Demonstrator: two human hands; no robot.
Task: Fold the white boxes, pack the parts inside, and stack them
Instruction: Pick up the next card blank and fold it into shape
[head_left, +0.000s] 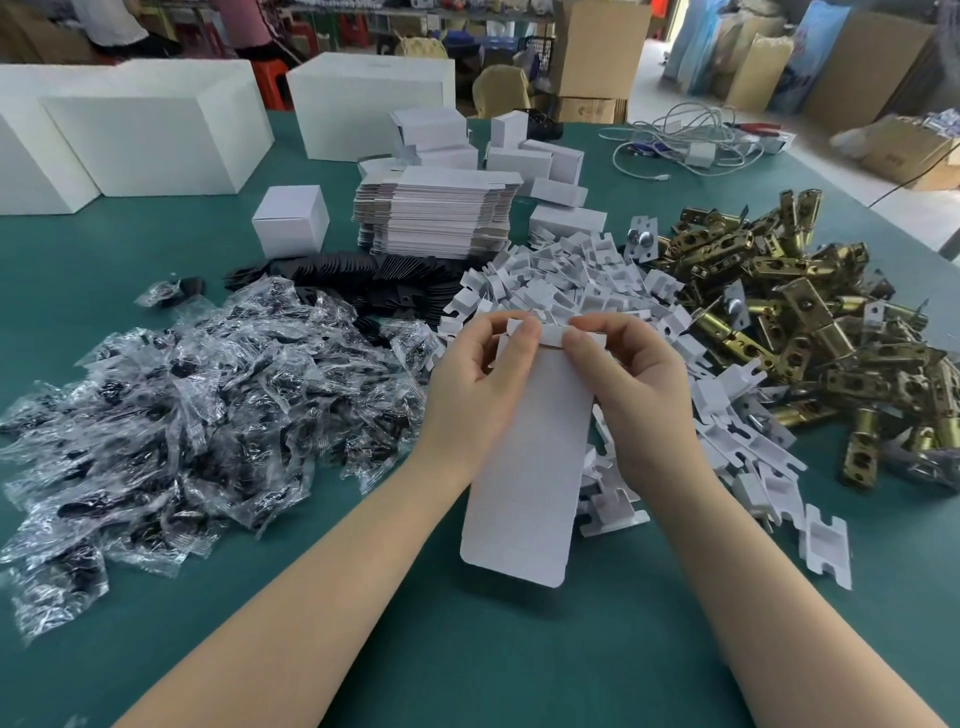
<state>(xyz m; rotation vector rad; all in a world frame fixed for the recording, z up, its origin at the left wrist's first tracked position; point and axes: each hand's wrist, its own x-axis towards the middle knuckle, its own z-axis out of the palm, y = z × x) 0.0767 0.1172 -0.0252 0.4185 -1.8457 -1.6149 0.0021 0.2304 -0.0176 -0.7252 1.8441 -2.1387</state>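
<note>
I see my left hand (480, 384) and right hand (631, 384) pinching the flat box's (527, 467) top edge (centre frame); bare green table (467, 649) fills the lower frame.

Bright, even daylight, strongest from the upper right doorway; soft faint shadows; glare on clear plastic bags (171, 415); wide-angle bending at edges; background slightly soft.

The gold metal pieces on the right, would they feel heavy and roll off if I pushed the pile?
The gold metal pieces look like solid brass-coloured latches, so each is probably heavy for its size. Many have round barrels, so loose ones might roll a little. Tangled in a heap on the green table, most would likely slide and clatter instead.
</note>
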